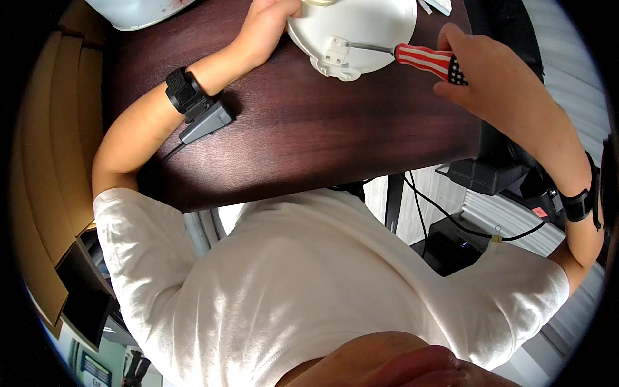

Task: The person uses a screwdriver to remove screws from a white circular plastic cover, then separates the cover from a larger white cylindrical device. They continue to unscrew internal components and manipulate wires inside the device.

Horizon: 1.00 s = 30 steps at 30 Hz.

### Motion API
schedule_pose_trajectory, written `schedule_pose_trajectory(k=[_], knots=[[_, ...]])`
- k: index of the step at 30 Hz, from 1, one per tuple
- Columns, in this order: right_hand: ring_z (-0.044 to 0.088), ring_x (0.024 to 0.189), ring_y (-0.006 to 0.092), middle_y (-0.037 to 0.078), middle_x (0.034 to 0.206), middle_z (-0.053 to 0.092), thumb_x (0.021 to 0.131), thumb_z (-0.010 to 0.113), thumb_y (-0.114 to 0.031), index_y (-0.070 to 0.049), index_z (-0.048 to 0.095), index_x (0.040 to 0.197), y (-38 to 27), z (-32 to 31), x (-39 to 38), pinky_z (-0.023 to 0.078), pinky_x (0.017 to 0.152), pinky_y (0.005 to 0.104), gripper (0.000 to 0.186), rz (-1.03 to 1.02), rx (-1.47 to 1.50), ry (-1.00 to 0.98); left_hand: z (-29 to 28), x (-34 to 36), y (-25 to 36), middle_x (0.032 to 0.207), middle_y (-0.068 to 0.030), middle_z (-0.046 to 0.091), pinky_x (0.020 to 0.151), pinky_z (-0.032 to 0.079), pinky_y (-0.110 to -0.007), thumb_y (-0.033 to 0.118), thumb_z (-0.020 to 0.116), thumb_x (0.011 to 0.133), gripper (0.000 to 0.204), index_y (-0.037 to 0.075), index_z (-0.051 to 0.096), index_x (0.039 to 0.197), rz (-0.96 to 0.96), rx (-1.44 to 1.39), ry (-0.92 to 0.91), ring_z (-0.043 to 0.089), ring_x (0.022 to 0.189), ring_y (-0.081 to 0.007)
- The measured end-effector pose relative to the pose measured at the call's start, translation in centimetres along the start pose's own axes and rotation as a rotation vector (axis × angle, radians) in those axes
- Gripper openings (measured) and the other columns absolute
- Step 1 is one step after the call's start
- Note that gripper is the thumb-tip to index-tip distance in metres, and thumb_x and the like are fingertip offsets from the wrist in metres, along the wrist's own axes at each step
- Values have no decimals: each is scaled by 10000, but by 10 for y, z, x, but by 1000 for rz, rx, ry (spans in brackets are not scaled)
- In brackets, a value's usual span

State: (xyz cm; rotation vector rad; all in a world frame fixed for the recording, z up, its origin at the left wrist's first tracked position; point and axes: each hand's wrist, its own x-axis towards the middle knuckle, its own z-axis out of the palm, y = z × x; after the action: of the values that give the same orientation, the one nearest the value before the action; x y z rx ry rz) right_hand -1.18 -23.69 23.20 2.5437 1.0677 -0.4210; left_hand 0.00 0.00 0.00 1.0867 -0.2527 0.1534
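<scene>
Gripping screwdriver [422,58], white shell [377,22] | glossy dark table [322,129] beneath | black box [445,248] lower-right

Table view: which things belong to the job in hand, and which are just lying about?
In the job:
screwdriver, in the right hand, tip at the small white plate
white shell, left hand at its rim

Apparently just lying about:
white object with red marks, top left
black box, lower down
cardboard, far left
</scene>
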Motion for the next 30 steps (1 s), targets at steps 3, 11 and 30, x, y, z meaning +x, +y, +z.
schedule_pose_trajectory(k=[3, 11, 30], knots=[[629, 853, 347, 193, 870, 628, 915, 668, -163, -8, 584, 1150, -6, -6, 1, 473, 740, 432, 294, 39, 61, -23, 1, -1, 1, 1325, -128, 601, 1082, 413, -334, 28, 496, 805, 569, -31, 472, 1371, -30, -3, -4, 544, 1259, -210], [619, 841, 328, 182, 979, 608, 923, 626, -107, 0, 609, 1153, -6, -11, 8, 492, 727, 397, 255, -265, -117, 214, 3, 0, 0, 1343, -125, 592, 1090, 400, -326, 8, 479, 803, 610, -42, 447, 1410, -26, -18, 3, 536, 1268, -208], [561, 545, 308, 162, 633, 553, 960, 606, -169, -9, 593, 1036, -8, -13, 17, 431, 559, 403, 178, -167, -52, 150, 1, 1, -3, 1344, -122, 592, 1087, 400, -320, -2, 474, 793, 613, -45, 454, 1404, -15, -43, -4, 536, 1263, -201]])
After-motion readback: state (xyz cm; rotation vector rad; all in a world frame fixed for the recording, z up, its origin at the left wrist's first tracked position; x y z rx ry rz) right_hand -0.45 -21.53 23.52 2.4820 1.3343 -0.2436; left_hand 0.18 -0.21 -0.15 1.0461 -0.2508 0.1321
